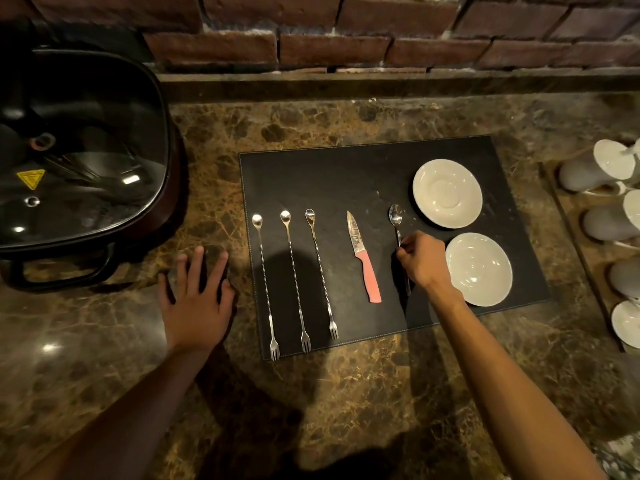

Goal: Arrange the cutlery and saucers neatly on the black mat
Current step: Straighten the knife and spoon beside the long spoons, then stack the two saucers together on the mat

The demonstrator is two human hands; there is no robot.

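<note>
right hand (420, 259) is curled shut, fingertips pinching the handle of a teaspoon (396, 216) on the black mat (346, 174); bowl of the spoon points away from the hand, lower handle is hidden under it

left hand (197, 299) lies flat and open on the counter (311, 393), fingers spread, holding nothing, just off the mat's edge nearest it

layout relative to the hands: between the two hands, three long twisted spoon-forks (265, 289) (294, 282) (322, 271) lie roughly parallel, then a pink-handled knife (363, 259) just beside the right hand's thumb side. One saucer (479, 268) sits right against the outer side of the right hand, second saucer (447, 192) just beyond it, near the spoon bowl

handling, my read:
- teaspoon: light, stiff, polished, likely slippery; mid-handle pinch looks right, slide it on the mat rather than lift
- long spoon-forks: thin, light, will roll or pivot; take near the middle
- knife: take by the pink handle only, blade is bare
- saucers: ceramic, fragile, glazed; take by the rim with thumb on top, set down flat

looks nearly done, the spoon seems the last piece to square up with the knife
</note>
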